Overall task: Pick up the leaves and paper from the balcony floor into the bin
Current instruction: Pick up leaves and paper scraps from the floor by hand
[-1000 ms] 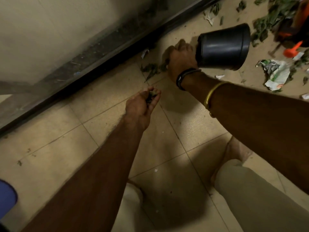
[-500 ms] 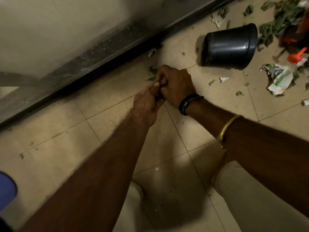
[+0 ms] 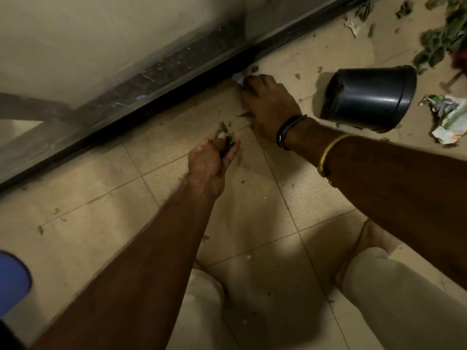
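Black bin lies sideways among scattered leaves, paper.

Clutching leaves in the left grip, forearm out low; reaching farther ahead with the right grip, palm down, fingertips bent downward.

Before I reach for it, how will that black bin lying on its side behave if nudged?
The black bin lies on its side, round-walled, so a nudge would probably roll it. It tapers, so it would likely curve, not run straight. Its glossy wall looks like thin plastic: probably light, perhaps slick to grip.
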The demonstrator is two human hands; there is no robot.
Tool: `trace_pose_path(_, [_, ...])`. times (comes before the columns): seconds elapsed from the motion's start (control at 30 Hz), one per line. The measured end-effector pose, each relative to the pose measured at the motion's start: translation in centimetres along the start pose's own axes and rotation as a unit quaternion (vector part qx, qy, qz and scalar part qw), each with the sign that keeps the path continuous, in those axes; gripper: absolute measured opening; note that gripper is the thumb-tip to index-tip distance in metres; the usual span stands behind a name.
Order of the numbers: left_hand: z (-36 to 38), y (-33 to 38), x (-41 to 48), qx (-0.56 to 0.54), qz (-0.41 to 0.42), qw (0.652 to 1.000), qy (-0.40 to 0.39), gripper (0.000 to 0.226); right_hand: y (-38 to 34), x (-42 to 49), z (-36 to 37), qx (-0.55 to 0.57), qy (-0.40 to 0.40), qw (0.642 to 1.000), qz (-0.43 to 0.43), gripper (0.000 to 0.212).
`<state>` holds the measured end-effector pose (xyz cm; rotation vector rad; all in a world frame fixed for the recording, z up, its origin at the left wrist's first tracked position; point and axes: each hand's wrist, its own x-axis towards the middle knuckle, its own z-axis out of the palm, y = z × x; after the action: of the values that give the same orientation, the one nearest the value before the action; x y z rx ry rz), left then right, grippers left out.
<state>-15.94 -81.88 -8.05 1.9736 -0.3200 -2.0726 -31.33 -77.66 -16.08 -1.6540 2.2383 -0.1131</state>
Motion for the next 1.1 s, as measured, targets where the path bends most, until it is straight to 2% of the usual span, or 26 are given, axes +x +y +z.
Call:
trace_pose_path(0.07, [-0.4, -0.3, 0.0, 0.007, -0.001, 1.0, -0.004, 0.03, -0.4, -0.8, 0.5, -0.01, 0.021, 1.0, -0.019, 0.033])
trace_pose_path(0.13, [-0.9, -0.6, 0.0, 0.011, -0.001, 1.0, -0.004, 0.031, -0.3, -1.6, 0.9, -0.006, 0.008, 1.0, -0.027, 0.026])
trace_pose_path(0.17, [-1.1, -0.7, -0.1, 0.012, 0.0, 1.0, -0.002, 0.031, -0.1, -1.9, 1.0, 0.015, -0.002, 1.0, -0.009, 0.026])
trace_pose_path(0.23, [-1.2, -0.8, -0.2, 0.017, 0.0, 1.0, 0.001, 0.03, 0.0, -2.5, 0.3, 0.121, -0.01, 0.988, 0.097, 0.024])
trace_pose_path(0.3, [-1.2, -0.8, -0.2, 0.036, 0.004, 0.999, 0.004, 0.029, -0.5, -3.2, -0.9, 0.286, 0.018, 0.936, 0.205, 0.019])
trace_pose_path(0.37, [-0.8, -0.8, -0.5, 0.055, 0.007, 0.998, 0.001, 0.025, -2.3, -4.0, -2.7, 0.473, 0.029, 0.838, 0.272, 0.021])
trace_pose_path(0.4, [-0.5, -0.8, -0.7, 0.059, 0.005, 0.998, -0.013, 0.024, -3.3, -4.4, -3.5, 0.525, 0.032, 0.803, 0.279, 0.021])
trace_pose_path(0.43, [-0.1, -0.8, -0.9, 0.058, 0.001, 0.998, -0.032, 0.024, -4.2, -4.6, -3.9, 0.53, 0.036, 0.8, 0.277, 0.02])
trace_pose_path(0.57, [0.7, -0.3, -1.7, -0.022, -0.011, 0.997, -0.08, 0.025, -6.4, -4.3, -4.6, 0.408, 0.053, 0.873, 0.26, 0.013])
trace_pose_path(0.63, [0.8, 0.1, -1.8, -0.02, -0.002, 0.998, -0.065, 0.026, -6.5, -3.9, -4.9, 0.391, 0.032, 0.884, 0.256, 0.012])
trace_pose_path(0.7, [0.6, 0.6, -1.4, -0.031, 0.006, 0.999, -0.023, 0.019, -6.2, -3.5, -5.1, 0.424, 0.017, 0.876, 0.229, 0.012])
trace_pose_path(0.77, [0.1, 1.2, -0.9, -0.065, 0.001, 0.998, -0.004, 0.016, -5.3, -2.3, -4.7, 0.401, 0.057, 0.887, 0.224, 0.009])
trace_pose_path(0.87, [-0.8, 1.5, -0.4, -0.066, -0.004, 0.998, -0.013, 0.013, -3.2, 0.4, -2.5, 0.208, 0.107, 0.954, 0.19, 0.022])
trace_pose_path(0.93, [-1.2, 1.2, -0.2, -0.054, -0.003, 0.998, -0.021, 0.014, -2.7, 1.8, -0.7, 0.083, 0.074, 0.987, 0.116, 0.024])
trace_pose_path(1.0, [-1.7, 0.9, 0.1, -0.043, 0.001, 0.999, -0.024, 0.012, -2.8, 2.3, 0.3, -0.006, 0.041, 0.998, 0.05, 0.026])
trace_pose_path(1.1, [-2.2, 0.4, 0.3, -0.027, 0.005, 0.999, -0.023, 0.009, -2.4, 1.7, 1.1, -0.034, 0.021, 0.999, 0.017, 0.024])
